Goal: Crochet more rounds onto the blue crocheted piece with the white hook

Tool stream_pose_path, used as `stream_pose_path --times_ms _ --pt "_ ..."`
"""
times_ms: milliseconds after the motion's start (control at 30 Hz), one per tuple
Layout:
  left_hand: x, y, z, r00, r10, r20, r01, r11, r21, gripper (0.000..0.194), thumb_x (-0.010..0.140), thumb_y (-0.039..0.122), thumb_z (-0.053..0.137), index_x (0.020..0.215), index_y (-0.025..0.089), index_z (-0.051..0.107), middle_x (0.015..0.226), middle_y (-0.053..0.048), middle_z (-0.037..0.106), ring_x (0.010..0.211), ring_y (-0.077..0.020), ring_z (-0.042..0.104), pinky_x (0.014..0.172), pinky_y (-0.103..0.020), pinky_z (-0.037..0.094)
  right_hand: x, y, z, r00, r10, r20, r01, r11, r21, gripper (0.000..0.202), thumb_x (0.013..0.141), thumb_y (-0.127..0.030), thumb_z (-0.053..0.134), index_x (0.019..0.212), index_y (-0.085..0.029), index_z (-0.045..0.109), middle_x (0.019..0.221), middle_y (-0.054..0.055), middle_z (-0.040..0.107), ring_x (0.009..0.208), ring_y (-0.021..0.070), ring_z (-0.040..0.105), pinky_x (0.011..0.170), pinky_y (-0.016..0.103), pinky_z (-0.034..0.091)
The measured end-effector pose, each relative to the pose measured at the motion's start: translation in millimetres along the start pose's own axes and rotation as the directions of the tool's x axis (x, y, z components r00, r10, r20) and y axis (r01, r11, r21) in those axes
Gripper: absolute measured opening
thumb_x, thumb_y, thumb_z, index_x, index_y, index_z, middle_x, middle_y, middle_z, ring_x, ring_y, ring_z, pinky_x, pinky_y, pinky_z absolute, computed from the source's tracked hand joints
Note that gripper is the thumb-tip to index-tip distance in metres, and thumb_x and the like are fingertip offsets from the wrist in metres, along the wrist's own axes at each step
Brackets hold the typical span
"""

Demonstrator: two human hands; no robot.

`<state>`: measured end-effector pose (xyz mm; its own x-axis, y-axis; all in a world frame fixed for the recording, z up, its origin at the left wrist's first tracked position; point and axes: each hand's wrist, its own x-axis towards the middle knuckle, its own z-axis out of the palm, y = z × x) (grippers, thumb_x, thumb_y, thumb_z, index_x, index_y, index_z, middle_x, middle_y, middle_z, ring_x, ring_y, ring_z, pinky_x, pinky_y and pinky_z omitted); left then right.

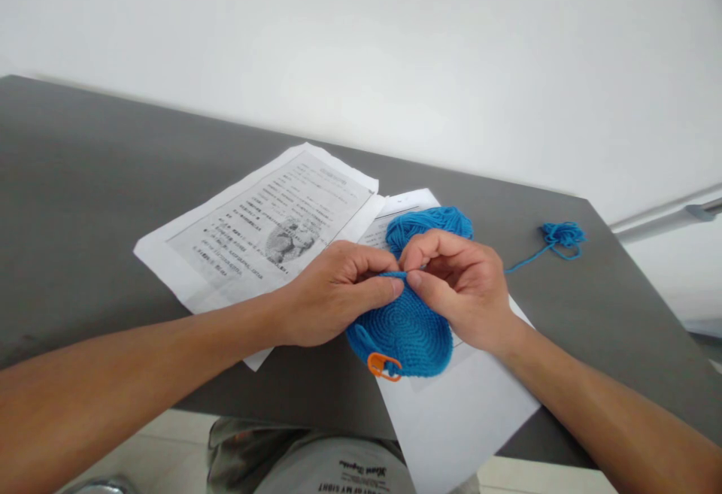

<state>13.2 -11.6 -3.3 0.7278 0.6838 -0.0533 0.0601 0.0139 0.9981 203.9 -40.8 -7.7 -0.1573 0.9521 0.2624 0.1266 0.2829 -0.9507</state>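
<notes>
A round blue crocheted piece (pixel 407 328) hangs between my two hands, its spiral rows of stitches facing me. My left hand (pixel 344 283) pinches its upper edge between thumb and forefinger. At the same edge, just to the right, the thumb and forefinger of my right hand (pixel 459 280) are pressed together on the rim; whether a hook or strand is between them I cannot make out. An orange stitch marker (pixel 384 366) is clipped to the lower left of the piece. Right behind my hands lies a skein of blue yarn (pixel 432 222), partly covered by my right hand.
Printed sheets (pixel 226 231) with text and a picture lie left of my hands; another sheet (pixel 451 411) is under the work and overhangs the front edge. A small tangle of blue yarn (pixel 562 235) with a trailing strand sits at right on the grey table (pixel 101 178). A white wall stands behind.
</notes>
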Motion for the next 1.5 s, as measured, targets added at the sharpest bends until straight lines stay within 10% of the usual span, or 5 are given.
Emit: stream_pose_path --times_ms 1500 --pt "-0.9 2.8 -0.9 0.997 -0.041 -0.065 0.041 0.999 0.010 0.028 0.087 0.030 0.059 0.064 0.017 0.050 0.058 0.007 0.039 0.053 -0.0067 0.036 0.044 -0.018 0.028 0.2 0.4 -0.9 0.999 0.016 -0.035 -0.018 0.999 -0.039 0.006 0.075 -0.018 0.069 0.071 -0.020 0.065 0.066 -0.001 0.059 0.059 0.0118 0.052 0.052 0.024 0.042"
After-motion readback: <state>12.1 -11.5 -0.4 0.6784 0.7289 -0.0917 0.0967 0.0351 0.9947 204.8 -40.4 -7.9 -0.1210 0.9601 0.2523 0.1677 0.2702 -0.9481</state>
